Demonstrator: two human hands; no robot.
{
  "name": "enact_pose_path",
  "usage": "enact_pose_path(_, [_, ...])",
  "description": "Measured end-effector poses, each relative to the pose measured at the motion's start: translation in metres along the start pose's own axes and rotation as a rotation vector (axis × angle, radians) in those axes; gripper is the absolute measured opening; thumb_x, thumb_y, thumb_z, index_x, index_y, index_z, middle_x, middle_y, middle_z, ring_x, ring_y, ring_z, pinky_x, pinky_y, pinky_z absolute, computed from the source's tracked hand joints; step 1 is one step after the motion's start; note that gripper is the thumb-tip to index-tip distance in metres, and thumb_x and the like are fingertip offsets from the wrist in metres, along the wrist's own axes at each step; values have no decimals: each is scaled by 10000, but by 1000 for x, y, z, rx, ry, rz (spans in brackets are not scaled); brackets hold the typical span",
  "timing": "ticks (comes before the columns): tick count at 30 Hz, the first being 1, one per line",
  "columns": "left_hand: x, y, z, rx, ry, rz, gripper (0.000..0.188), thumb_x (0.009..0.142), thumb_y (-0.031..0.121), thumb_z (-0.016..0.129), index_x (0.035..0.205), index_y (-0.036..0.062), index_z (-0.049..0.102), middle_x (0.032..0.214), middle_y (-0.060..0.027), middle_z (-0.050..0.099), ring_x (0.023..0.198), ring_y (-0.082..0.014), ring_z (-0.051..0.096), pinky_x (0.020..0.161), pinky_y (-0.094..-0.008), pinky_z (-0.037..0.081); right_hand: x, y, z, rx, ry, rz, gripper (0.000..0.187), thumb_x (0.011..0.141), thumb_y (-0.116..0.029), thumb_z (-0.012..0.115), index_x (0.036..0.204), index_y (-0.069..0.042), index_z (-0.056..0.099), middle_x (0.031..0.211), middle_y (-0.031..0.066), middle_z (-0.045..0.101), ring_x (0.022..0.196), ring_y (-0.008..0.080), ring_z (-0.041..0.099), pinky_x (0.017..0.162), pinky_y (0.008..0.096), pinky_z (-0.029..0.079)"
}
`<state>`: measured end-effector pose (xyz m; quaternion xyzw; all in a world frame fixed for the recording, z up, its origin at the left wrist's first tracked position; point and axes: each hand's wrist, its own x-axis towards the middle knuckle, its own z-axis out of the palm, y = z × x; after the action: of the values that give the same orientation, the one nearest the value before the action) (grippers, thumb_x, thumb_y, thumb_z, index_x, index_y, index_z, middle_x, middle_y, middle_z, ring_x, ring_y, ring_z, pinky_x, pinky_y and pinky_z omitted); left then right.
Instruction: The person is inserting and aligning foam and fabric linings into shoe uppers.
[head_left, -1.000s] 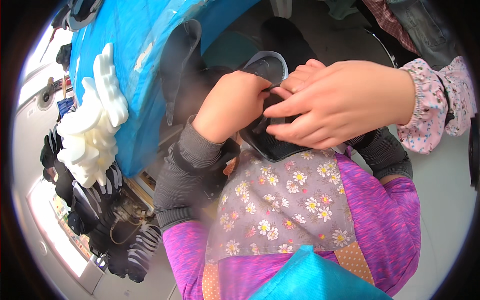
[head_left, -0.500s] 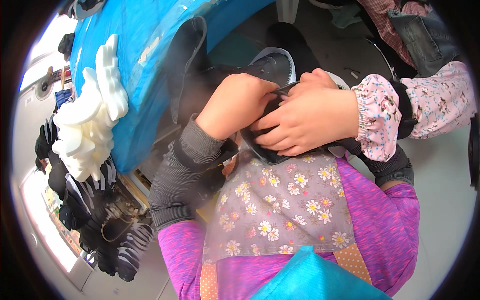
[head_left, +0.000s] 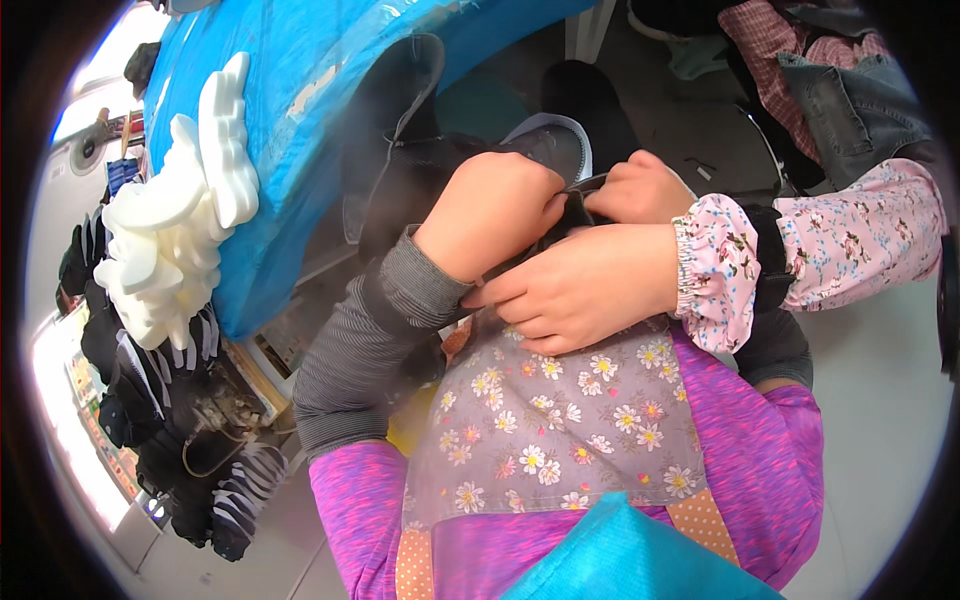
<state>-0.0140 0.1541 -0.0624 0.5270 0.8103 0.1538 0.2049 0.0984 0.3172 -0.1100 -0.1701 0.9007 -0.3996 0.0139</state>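
My left hand (head_left: 495, 215), in a grey striped sleeve, is closed, pinching the edge of a black piece (head_left: 568, 216) that looks like a shoe upper. My right hand (head_left: 640, 190) has its fingers curled over the far right edge of the same piece. In front of it lies a co-worker's hand (head_left: 590, 285) in a pink floral sleeve, fingers stretched across the near side and covering much of the piece. Just beyond, another dark piece with a pale grey rim (head_left: 550, 140) rests by my left hand.
White foam shapes (head_left: 160, 225) are piled on the blue covered table (head_left: 290, 170) at left. Below them hang several black-and-white pieces (head_left: 245, 490). The co-worker's forearm (head_left: 860, 250) reaches in from the right. My flowered apron (head_left: 570, 420) covers my lap.
The co-worker's hand has slid left and nearer to me, off the black piece's inside. My right hand now shows more fully at the edge. My left hand keeps its pinch.
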Motion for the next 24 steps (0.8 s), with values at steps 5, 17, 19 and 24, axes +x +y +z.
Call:
enact_pose_path(5, [3,-8,7,-104,67,76,133,850,168,645,836,50,707,735,-166,666,691,-353,663,648,-417,540,5,-14,3,314,-72,130,195,814,-210,746,689,-92,655,661,50,631,576,205,579,604,352,424])
enact_pose_path(17, [17,1,0,32,52,55,244,880,231,660,785,13,716,710,-188,653,670,-375,649,630,-416,532,-7,8,-24,251,23,330,179,822,-186,748,737,-64,649,690,95,646,569,204,596,575,349,452])
enact_pose_path(19, [20,-2,-4,-26,75,57,280,891,244,655,759,2,707,695,-190,648,657,-383,641,625,-423,529,-10,10,-29,242,33,366,177,823,-182,748,745,-59,648,695,103,649,567,203,599,570,348,457])
enact_pose_path(24, [21,-17,-6,-318,-68,-8,285,974,209,570,1049,-38,691,931,-237,692,840,-399,664,758,-409,538,-16,18,-38,177,104,421,173,826,-173,749,765,-47,646,708,121,655,564,203,606,558,347,468])
